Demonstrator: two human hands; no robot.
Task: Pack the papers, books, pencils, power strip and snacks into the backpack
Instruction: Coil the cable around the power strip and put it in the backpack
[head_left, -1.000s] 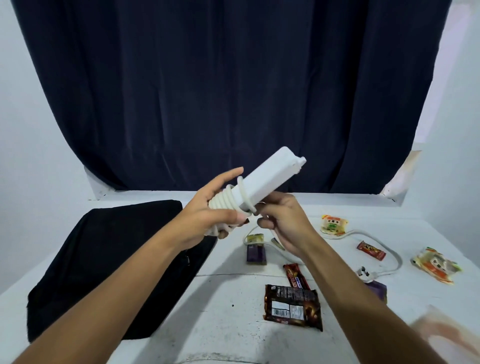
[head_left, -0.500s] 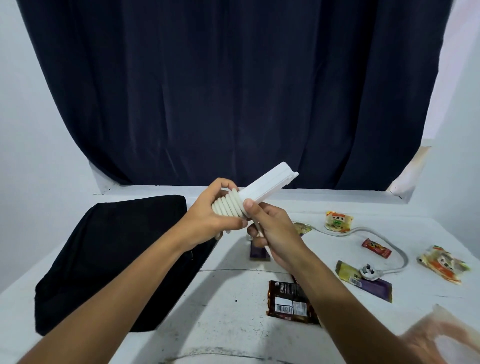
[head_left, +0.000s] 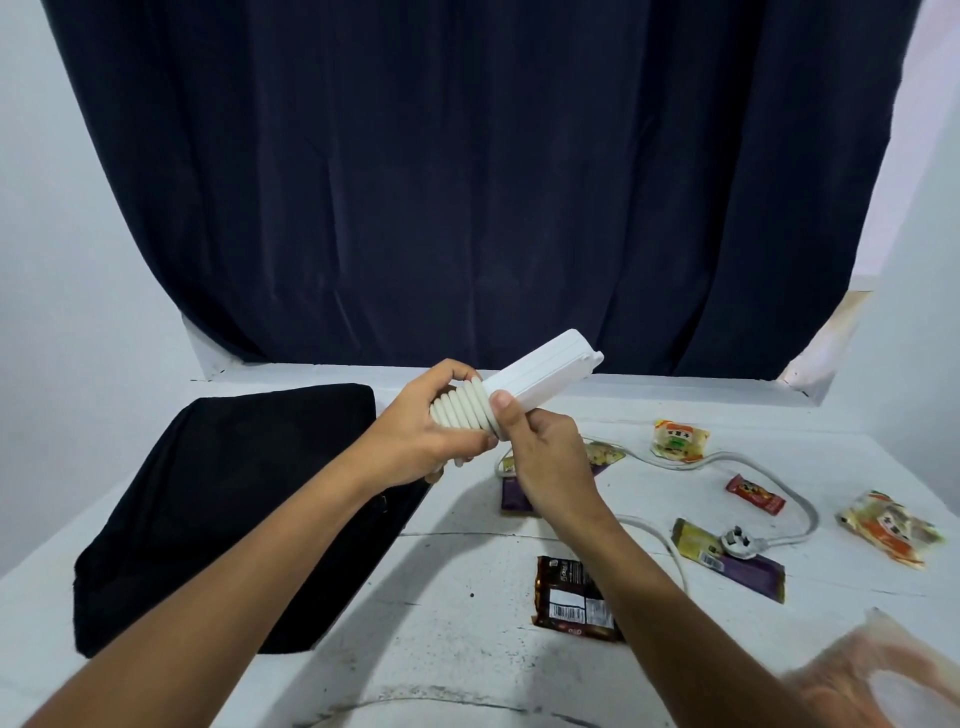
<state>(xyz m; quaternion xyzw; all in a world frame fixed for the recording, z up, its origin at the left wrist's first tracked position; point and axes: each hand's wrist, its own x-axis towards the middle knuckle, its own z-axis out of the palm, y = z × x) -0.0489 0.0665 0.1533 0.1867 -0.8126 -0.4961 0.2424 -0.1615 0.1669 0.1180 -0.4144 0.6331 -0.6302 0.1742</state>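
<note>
More cord (head_left: 464, 413) coiled; left hand (head_left: 415, 434) grips it.

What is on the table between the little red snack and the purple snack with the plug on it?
In the head view, only the white cord crosses bare table between the red snack and the purple snack, ending at the plug.

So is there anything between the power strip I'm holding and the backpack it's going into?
Nothing visible stands between them: the power strip is held up in both hands just right of the backpack. But its unwound cord trails among the snacks, and no opening shows on the backpack.
</note>
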